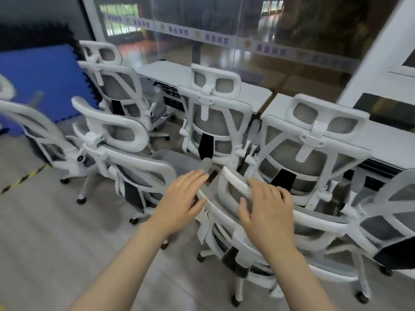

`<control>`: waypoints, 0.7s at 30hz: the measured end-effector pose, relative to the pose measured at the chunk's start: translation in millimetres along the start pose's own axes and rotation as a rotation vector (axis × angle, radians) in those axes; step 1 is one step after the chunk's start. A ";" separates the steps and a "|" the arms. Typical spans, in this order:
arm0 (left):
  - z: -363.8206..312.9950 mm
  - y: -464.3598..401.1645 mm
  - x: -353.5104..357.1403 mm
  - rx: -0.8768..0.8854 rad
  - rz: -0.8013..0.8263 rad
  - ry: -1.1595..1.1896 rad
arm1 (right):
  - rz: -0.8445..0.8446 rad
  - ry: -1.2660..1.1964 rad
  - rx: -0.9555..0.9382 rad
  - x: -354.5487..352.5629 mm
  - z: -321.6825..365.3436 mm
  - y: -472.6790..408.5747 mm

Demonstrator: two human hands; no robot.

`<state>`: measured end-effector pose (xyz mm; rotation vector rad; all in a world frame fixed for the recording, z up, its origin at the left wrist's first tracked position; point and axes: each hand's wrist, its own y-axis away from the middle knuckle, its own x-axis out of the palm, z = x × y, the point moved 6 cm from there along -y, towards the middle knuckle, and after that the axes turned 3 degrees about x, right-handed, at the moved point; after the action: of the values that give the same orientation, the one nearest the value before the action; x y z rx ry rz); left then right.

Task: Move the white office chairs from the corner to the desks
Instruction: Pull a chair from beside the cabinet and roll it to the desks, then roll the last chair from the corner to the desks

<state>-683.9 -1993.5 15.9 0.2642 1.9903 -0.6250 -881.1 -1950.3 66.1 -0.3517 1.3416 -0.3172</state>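
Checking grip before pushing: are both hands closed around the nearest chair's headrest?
No, the left hand is open beside the headrest; only the right hand rests on it.

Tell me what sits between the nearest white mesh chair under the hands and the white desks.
Head view: two more white mesh chairs, the middle chair and right chair, stand between.

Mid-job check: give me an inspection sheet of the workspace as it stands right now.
Surface: grey floor; yellow-black tape strip at left.
Job's things: nearest chair under both hands; three chairs parked at the white desks; more chairs at left and right edges.
Clutter: blue foam mats leaning in the left corner.
Hands: left hand open, flat beside the nearest chair's headrest; right hand resting on that headrest, fingers not closed.
Cables: nothing seen.
Surroundings: glass partition behind the desks, white wall at right.
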 end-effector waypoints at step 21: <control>250.6 526.6 -276.4 -0.912 -0.219 -0.445 | 0.430 -0.247 -0.663 109.3 548.4 97.6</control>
<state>-130.7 -1661.7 -3.1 -0.6021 1.6782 0.1354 -319.9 -1872.0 32.1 -0.6137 1.2109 0.5311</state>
